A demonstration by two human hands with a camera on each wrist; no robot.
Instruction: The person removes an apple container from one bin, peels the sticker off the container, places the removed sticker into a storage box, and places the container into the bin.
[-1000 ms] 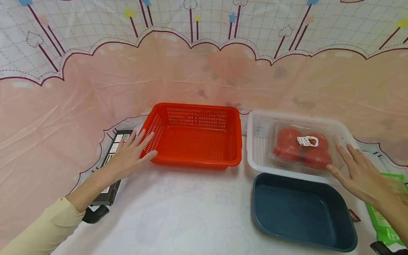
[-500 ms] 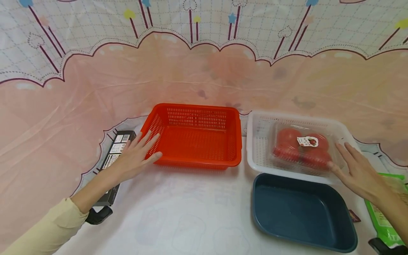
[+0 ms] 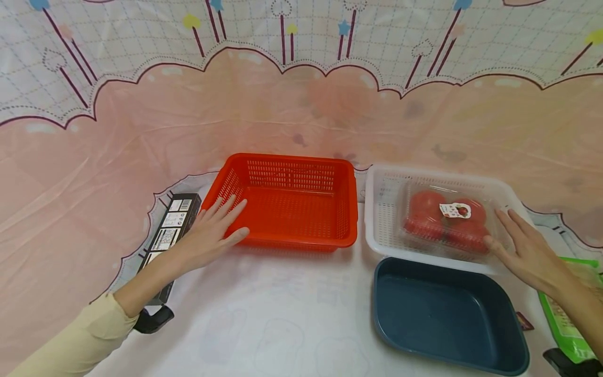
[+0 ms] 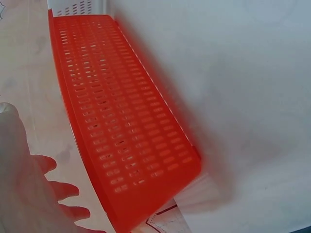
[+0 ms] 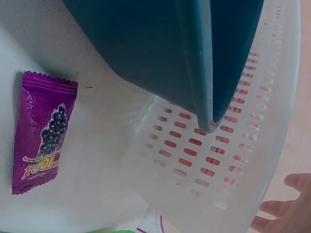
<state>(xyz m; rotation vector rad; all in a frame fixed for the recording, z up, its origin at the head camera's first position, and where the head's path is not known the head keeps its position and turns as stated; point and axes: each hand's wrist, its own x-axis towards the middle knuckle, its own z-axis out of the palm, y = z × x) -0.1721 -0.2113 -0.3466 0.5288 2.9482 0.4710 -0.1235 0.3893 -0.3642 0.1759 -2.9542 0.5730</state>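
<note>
My left hand [image 3: 209, 235], fingers spread, is at the left front corner of a red plastic basket [image 3: 292, 209], its fingertips overlapping the rim. In the left wrist view, the slotted side of this basket fills the middle, beside my fingers [image 4: 63, 189]. On the right side, my right hand [image 3: 529, 256] has its fingers extended over the right edge of a white plastic basket [image 3: 382, 209]. Inside that basket lies a clear plastic pack of tomatoes [image 3: 447, 217] with a white label, close to my right thumb. Neither hand holds anything.
A dark blue basin [image 3: 447, 314] stands in front of the white basket. Beside it lies a small purple packet [image 5: 43, 133] with a grape picture. A black box [image 3: 171, 225] with white labels lies at left, partly behind my forearm. A green bag [image 3: 565, 324] is at far right.
My left hand has moved a little to the right, further over the red basket's corner, uncovering more of the black box. My right hand has barely shifted.
</note>
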